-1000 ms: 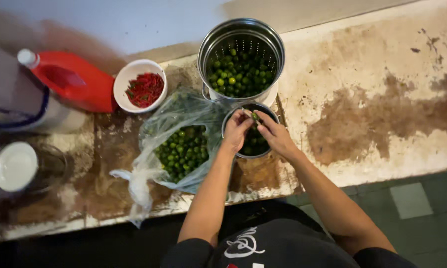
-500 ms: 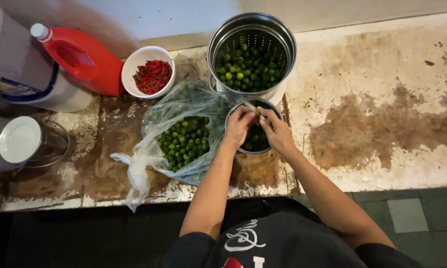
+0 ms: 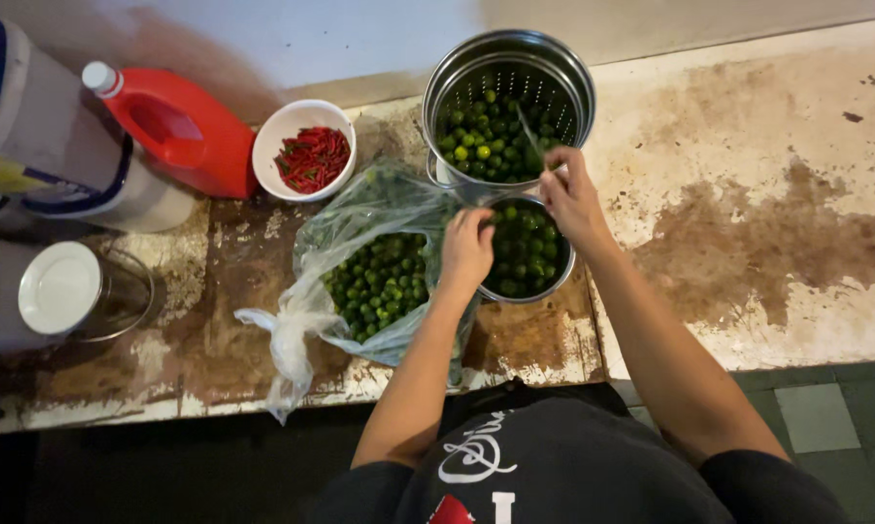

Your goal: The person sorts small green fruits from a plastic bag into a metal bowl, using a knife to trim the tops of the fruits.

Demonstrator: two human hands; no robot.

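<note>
Small round green limes [image 3: 525,254] – glossy – under both hands.

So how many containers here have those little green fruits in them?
3: the metal colander at the back, the small metal bowl under the hands, and the clear plastic bag left of the bowl.

green limes [image 3: 374,281], red chillies [image 3: 313,157], red jug [image 3: 180,131]
</note>
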